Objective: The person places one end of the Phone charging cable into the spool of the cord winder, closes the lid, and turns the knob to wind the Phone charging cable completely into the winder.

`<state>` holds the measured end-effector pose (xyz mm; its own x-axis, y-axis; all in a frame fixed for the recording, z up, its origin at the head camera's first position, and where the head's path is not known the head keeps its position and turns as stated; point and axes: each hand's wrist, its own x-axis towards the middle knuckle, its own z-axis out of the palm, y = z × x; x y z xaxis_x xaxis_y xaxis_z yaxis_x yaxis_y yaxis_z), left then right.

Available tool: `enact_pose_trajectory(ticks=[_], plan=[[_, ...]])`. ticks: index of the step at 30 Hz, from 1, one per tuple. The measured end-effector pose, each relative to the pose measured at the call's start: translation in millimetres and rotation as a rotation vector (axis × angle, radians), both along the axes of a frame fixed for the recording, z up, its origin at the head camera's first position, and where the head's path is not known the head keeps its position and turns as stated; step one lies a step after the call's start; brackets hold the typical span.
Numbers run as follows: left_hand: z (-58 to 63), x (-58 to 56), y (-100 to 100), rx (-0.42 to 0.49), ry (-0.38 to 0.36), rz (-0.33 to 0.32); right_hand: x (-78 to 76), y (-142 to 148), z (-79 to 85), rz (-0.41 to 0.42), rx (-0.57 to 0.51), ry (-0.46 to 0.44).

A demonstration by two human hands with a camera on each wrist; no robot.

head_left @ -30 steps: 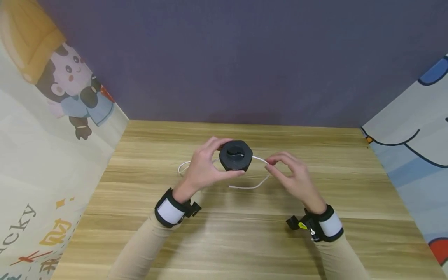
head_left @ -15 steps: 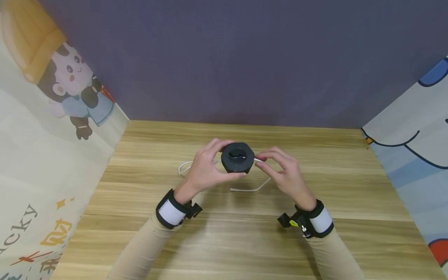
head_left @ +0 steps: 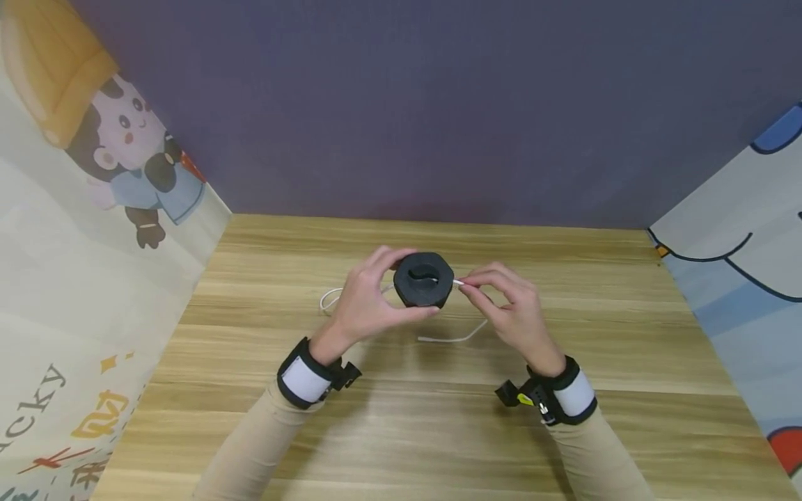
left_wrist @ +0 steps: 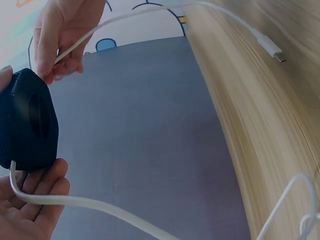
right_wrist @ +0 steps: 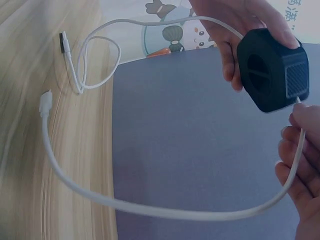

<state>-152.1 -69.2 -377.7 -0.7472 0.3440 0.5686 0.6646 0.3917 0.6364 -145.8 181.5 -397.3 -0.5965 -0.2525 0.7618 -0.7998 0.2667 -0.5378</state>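
My left hand (head_left: 365, 299) grips a black hexagonal cable winder (head_left: 432, 298) by its edges, thumb below and fingers above. A white USB cable (head_left: 456, 339) runs through it and shows in the curved slot on its face. Close at the winder's right side, my right hand (head_left: 510, 309) pinches the cable between thumb and fingertips. From there the short end curves down to a small USB-C plug (right_wrist: 45, 102) in the right wrist view. On the other side the cable loops away to a larger USB plug (right_wrist: 66, 46).
A wood-grain table (head_left: 413, 431) lies under both hands. Behind it stands a dark blue-grey panel (head_left: 432, 111), with cartoon-printed sheets to the left (head_left: 69, 278) and right (head_left: 739, 292). The cable's loop (head_left: 328, 300) shows left of my left hand.
My right hand has moved left to the winder's side, and less cable shows between them. The left hand has stayed nearly still with the winder.
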Motion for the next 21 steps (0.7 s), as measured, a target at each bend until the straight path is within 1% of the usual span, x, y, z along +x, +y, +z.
enact_pose_trajectory(ticks=[6, 14, 21], plan=[[3.0, -0.2, -5, 0.008, -0.022, 0.032, 0.2, 6, -0.6, -0.049, 0.005, -0.01], [4.3, -0.7, -6, 0.005, -0.014, 0.029, -0.6, 11, -2.9, -0.053, 0.003, -0.004], [2.9, -0.9, -7, 0.003, 0.001, 0.048, 0.2, 17, -4.7, -0.076, -0.007, -0.001]])
